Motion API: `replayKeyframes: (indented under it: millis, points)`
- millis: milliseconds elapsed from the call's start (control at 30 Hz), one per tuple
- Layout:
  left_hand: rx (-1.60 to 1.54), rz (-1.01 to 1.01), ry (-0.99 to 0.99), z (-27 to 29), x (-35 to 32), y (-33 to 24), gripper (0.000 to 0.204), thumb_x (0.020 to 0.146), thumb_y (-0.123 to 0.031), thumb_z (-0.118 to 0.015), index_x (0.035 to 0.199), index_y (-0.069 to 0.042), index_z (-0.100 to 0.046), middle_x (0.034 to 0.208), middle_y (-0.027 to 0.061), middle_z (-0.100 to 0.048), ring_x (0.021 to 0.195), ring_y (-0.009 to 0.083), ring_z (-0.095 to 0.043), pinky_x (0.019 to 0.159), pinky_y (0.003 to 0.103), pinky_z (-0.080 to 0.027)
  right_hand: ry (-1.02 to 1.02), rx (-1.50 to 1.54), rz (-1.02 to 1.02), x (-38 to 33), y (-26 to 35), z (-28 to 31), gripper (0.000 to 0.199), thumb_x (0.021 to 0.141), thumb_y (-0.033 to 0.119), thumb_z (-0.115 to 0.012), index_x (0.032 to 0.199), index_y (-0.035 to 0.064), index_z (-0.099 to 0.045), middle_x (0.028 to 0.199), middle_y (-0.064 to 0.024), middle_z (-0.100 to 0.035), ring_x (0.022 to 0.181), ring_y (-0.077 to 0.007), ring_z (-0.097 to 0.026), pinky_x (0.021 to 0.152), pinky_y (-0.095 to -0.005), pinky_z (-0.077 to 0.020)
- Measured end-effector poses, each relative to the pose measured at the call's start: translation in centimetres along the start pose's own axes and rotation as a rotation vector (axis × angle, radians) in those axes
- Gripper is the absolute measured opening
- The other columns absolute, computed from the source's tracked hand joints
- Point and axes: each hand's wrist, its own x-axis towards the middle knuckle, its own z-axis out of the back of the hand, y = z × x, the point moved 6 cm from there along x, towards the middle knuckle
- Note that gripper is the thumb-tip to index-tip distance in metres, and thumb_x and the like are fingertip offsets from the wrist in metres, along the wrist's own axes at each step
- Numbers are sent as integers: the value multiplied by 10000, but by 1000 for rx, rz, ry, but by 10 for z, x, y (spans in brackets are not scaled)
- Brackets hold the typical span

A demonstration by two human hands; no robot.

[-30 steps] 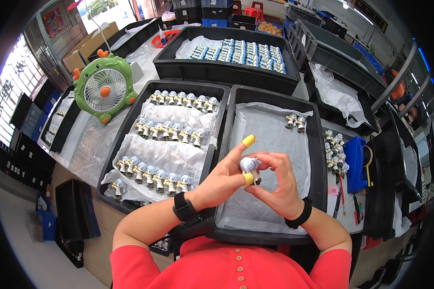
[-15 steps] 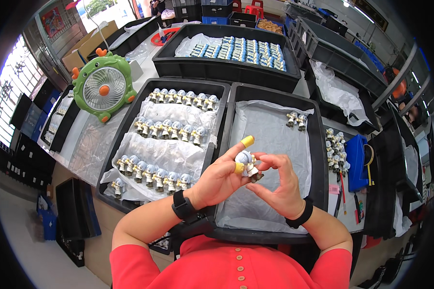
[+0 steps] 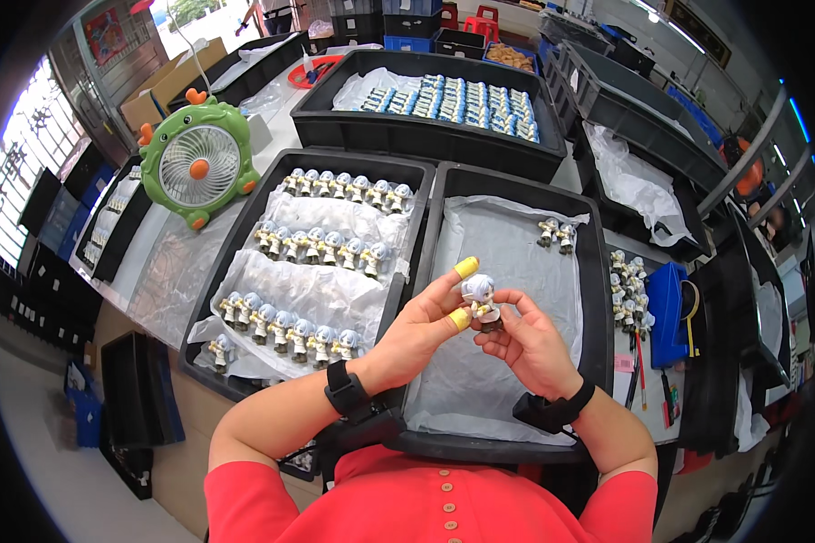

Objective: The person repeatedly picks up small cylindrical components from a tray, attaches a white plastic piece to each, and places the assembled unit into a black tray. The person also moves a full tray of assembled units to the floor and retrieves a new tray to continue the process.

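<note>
Figurine (image 3: 478,295) turned upright; both hands' grip pinching it above grey-lined tray (image 3: 516,380).

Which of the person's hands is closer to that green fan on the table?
Left. The left hand is over the trays' divider, on the side toward the green fan. The right hand lies farther right, over the near-empty tray.

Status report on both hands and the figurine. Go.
Left hand and right hand both grip one small figurine above the right tray. Yellow caps on two left fingers. Nothing blocking.
</note>
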Motion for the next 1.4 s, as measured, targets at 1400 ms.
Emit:
replayKeyframes:
  millis: [1400]
  points:
    - [120, 92, -149, 14, 1, 7, 416, 904, -130, -608, 1278, -42, -449, 1102, 78, -609, 948, 94, -559, 801, 238, -456, -48, -351, 117, 1, -4, -2, 286, 923, 159, -570, 1162, 30, -479, 1023, -51, -591, 893, -107, -582, 774, -238, -465]
